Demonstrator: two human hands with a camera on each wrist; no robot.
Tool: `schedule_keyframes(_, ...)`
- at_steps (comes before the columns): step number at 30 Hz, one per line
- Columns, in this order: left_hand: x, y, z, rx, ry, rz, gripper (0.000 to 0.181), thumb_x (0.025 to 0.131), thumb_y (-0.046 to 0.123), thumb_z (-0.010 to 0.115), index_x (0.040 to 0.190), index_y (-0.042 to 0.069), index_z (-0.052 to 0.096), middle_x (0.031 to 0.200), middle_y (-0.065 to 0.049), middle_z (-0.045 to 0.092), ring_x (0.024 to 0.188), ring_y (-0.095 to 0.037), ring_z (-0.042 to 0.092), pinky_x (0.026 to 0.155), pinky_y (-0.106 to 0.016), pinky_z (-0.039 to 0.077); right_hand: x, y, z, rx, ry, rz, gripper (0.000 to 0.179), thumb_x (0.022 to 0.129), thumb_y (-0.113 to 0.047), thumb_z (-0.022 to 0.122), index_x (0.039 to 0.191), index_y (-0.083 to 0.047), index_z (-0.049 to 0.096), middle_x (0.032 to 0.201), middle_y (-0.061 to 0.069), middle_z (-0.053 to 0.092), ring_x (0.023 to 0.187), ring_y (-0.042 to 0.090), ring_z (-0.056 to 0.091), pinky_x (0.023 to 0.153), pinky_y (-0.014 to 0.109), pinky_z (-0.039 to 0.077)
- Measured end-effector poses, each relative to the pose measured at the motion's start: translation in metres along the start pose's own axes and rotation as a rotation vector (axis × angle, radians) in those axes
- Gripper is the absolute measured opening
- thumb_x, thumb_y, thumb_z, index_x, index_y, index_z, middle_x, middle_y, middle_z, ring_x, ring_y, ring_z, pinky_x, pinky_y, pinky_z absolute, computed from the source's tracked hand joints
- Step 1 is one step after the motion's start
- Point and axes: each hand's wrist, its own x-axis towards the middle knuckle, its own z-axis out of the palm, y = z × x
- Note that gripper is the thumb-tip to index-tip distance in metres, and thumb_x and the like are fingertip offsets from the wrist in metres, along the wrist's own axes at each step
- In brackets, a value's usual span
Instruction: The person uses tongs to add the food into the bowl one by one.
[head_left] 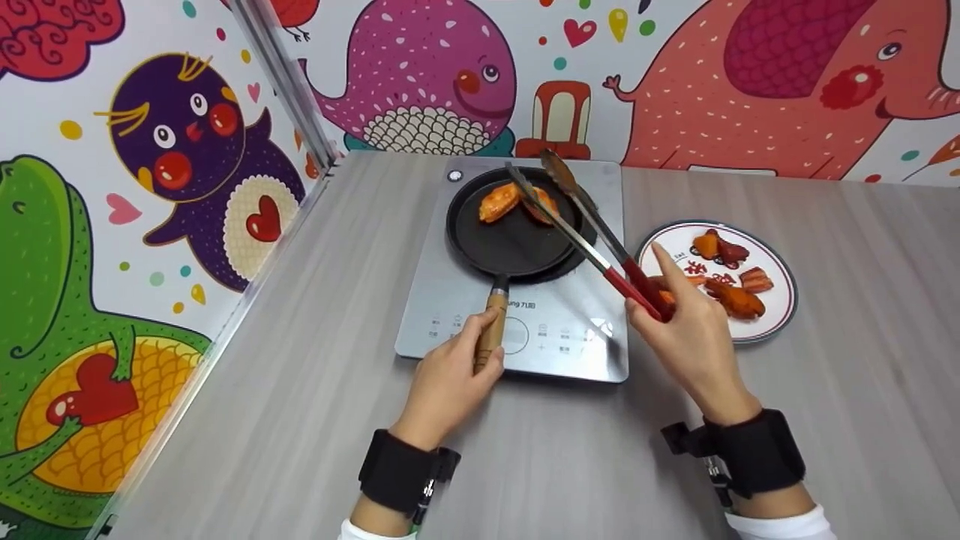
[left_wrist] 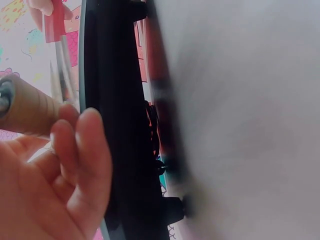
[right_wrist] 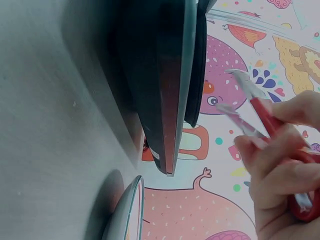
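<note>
My left hand (head_left: 454, 371) grips the wooden handle (head_left: 493, 322) of a small black frying pan (head_left: 499, 247). Two orange-brown glazed pieces that look like chicken wings (head_left: 499, 203) lie at the far side of the pan. In my right hand (head_left: 690, 337) is a pair of metal tongs (head_left: 628, 290) with red grips, its arms spread apart. The tong tips are over the far right of the pan, and one arm crosses the right-hand piece in the head view. From the left wrist view, the fingers (left_wrist: 92, 150) lie beside the handle.
Under the pan is a silver induction cooker (head_left: 427, 300) with touch controls at its front. To the right, a white plate (head_left: 772, 326) with a dark rim holds several food pieces, among them a bacon-like strip (head_left: 756, 280). Cartoon-printed walls (head_left: 585, 67) border the wood-grain table (head_left: 300, 390) behind and at left.
</note>
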Motion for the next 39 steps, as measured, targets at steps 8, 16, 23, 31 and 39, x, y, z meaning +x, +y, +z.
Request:
schedule_keyframes(8, 0.0, 0.0, 0.002, 0.01, -0.001, -0.004, 0.045, 0.087, 0.035, 0.049, 0.13, 0.026, 0.041, 0.096, -0.004, 0.065, 0.062, -0.012, 0.053, 0.052, -0.028, 0.039, -0.005, 0.0, -0.003, -0.01, 0.025, -0.045, 0.047, 0.077, -0.022, 0.062, 0.123, -0.014, 0.055, 0.095, 0.012, 0.063, 0.073, 0.023, 0.053, 0.063, 0.038, 0.041)
schedule_keyframes(16, -0.002, 0.001, 0.004, 0.003, -0.011, -0.001, 0.046, 0.087, 0.035, 0.049, 0.131, 0.025, 0.04, 0.096, -0.005, 0.065, 0.064, -0.012, 0.055, 0.054, -0.029, 0.041, -0.01, 0.002, -0.007, -0.022, 0.003, -0.028, 0.044, 0.076, -0.017, 0.059, 0.12, -0.011, 0.057, 0.102, 0.012, 0.062, 0.074, 0.023, 0.055, 0.065, 0.04, 0.044)
schedule_keyframes(23, -0.001, 0.0, 0.003, 0.002, -0.008, 0.008, 0.046, 0.086, 0.034, 0.049, 0.13, 0.025, 0.041, 0.099, -0.005, 0.065, 0.068, -0.013, 0.057, 0.055, -0.03, 0.043, -0.016, 0.002, -0.011, -0.018, -0.006, 0.005, 0.045, 0.077, -0.016, 0.058, 0.122, -0.012, 0.056, 0.105, 0.011, 0.061, 0.079, 0.025, 0.055, 0.068, 0.042, 0.045)
schedule_keyframes(31, 0.001, -0.001, 0.004, -0.014, -0.018, -0.007, 0.046, 0.087, 0.035, 0.049, 0.131, 0.026, 0.04, 0.099, -0.007, 0.064, 0.07, -0.015, 0.058, 0.058, -0.032, 0.043, -0.018, 0.003, -0.02, -0.02, 0.027, 0.01, 0.044, 0.078, -0.016, 0.057, 0.122, -0.016, 0.056, 0.106, 0.008, 0.061, 0.081, 0.023, 0.054, 0.068, 0.041, 0.045)
schedule_keyframes(39, 0.0, -0.001, 0.001, -0.011, -0.003, 0.005, 0.045, 0.087, 0.034, 0.049, 0.13, 0.024, 0.041, 0.099, -0.005, 0.064, 0.073, -0.014, 0.059, 0.059, -0.032, 0.044, -0.026, 0.01, -0.033, -0.042, 0.077, 0.013, 0.047, 0.075, -0.012, 0.057, 0.121, -0.016, 0.057, 0.108, 0.009, 0.061, 0.08, 0.023, 0.054, 0.066, 0.038, 0.04)
